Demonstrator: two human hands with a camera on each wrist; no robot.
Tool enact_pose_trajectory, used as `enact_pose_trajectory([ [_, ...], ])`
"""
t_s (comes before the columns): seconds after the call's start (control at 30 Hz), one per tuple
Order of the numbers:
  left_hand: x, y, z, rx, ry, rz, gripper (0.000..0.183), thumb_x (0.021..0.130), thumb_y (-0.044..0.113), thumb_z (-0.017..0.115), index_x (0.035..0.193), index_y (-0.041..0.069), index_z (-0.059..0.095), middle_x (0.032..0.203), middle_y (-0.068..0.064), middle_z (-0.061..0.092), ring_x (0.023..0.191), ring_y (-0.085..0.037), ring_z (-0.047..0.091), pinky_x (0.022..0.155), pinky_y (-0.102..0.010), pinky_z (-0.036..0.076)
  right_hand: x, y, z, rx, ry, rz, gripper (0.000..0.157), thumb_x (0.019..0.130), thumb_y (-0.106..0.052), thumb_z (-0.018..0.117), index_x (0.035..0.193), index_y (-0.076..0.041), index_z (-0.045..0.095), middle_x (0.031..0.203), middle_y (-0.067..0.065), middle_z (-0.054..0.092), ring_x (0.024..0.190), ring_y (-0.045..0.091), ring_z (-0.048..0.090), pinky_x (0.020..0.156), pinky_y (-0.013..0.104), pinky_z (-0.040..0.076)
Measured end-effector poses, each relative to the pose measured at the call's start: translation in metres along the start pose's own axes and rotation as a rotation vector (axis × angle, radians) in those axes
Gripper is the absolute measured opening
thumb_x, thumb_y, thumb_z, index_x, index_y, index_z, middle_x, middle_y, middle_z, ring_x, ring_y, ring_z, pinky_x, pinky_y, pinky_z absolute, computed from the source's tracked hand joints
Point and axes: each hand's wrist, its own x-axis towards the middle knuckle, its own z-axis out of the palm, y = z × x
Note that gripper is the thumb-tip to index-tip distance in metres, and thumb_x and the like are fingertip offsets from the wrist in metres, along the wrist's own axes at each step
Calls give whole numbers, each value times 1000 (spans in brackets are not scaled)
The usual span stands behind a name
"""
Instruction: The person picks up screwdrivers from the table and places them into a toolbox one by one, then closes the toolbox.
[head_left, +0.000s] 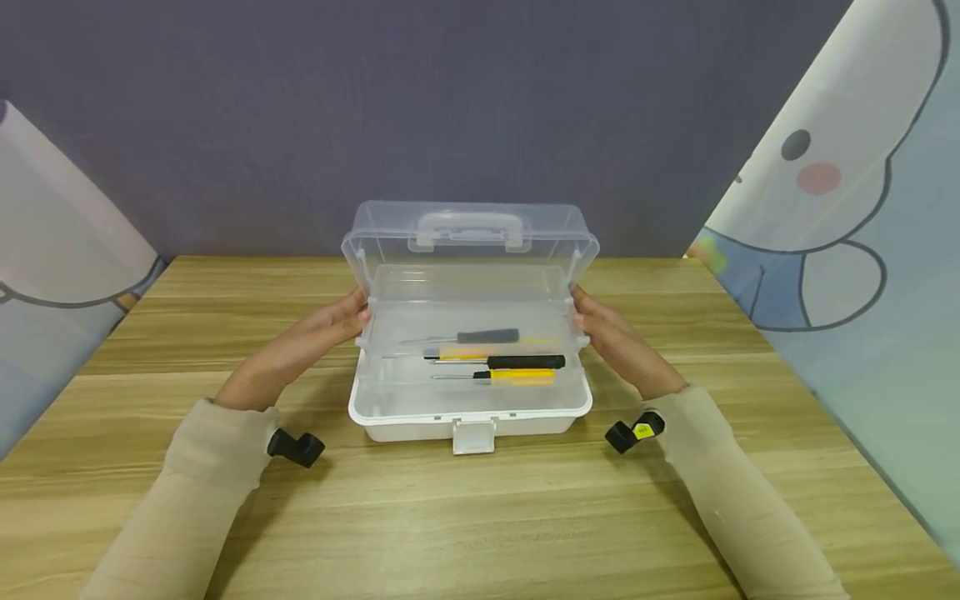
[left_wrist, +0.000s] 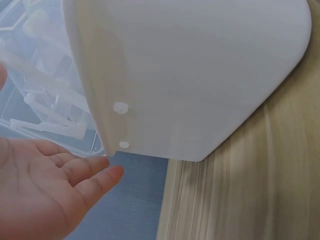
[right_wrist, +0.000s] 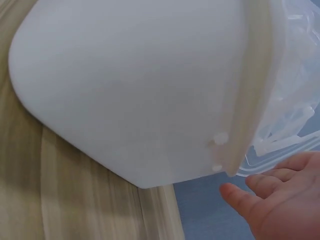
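Note:
A white toolbox [head_left: 420, 432] with a clear lid [head_left: 390, 218] stands on the table, its lid raised at the back. Inside lie several screwdrivers: a black-handled one [head_left: 525, 362], a yellow-handled one [head_left: 521, 375] and a grey-handled one [head_left: 487, 336] behind a translucent tray. My left hand [head_left: 300, 343] is at the box's left back edge, fingers extended; in the left wrist view its fingertips [left_wrist: 114, 172] reach the rear corner of the side wall [left_wrist: 200, 75]. Mirroring it, my right hand [head_left: 624, 348] has extended fingers [right_wrist: 240, 197] at the right rear corner.
The wooden table [head_left: 480, 525] extends in front of the box and to both sides. A dark grey panel [head_left: 480, 100] rises behind the table. Cartoon-printed fabric [head_left: 840, 250] hangs at the right, with more at the left. A white latch [head_left: 474, 438] hangs down at the box's front.

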Motion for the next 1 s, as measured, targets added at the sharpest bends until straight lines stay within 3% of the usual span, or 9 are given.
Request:
enact_pose_trajectory([
  [0.07, 0, -1, -1, 4, -18, 10, 60, 100, 39, 42, 151, 33, 12, 157, 13, 8, 143, -16, 6, 109, -64, 5, -1, 1, -2, -23, -20, -7, 62, 98, -18, 35, 151, -6, 5, 159, 4, 0, 144, 22, 0, 114, 54, 4],
  [0.1, -7, 12, 3, 91, -14, -44, 57, 101, 37, 38, 151, 34, 11, 156, 16, 6, 143, -16, 1, 106, -68, 1, -1, 1, -3, -41, -28, -6, 62, 99, -18, 36, 151, -7, 5, 159, 3, 0, 144, 23, 0, 114, 55, 5],
  [0.27, -6, 12, 1, 116, -54, -26, 60, 103, 28, 37, 153, 22, 4, 158, 5, 2, 144, -28, 1, 106, -68, 2, -5, -1, -7, -107, -40, 19, 64, 100, -23, 39, 151, -4, 6, 158, 4, -1, 144, 22, -1, 114, 54, 3],
  [0.5, -3, 11, 1, 139, -71, 1, 62, 103, 27, 36, 152, 14, 0, 158, 0, -2, 143, -31, 0, 107, -67, 2, -8, -1, -12, -100, -36, 79, 67, 100, -26, 42, 150, -3, 4, 158, 5, -4, 144, 22, -3, 114, 52, 1],
  [0.8, -6, 14, 0, 197, -78, -84, 71, 102, 32, 40, 151, 7, -5, 158, -9, -2, 143, -34, 2, 110, -62, 5, -10, 1, -17, -98, -65, 61, 65, 100, -22, 44, 150, -1, 8, 158, 10, 3, 144, 26, 2, 113, 54, 1],
  [1.0, -8, 13, -2, 195, -99, -74, 74, 100, 27, 45, 150, 4, -5, 158, -14, -2, 143, -35, 2, 111, -60, 8, -10, 4, -22, -98, -110, 27, 63, 99, -17, 43, 150, -1, 10, 157, 13, 9, 142, 34, 12, 113, 56, 6],
])
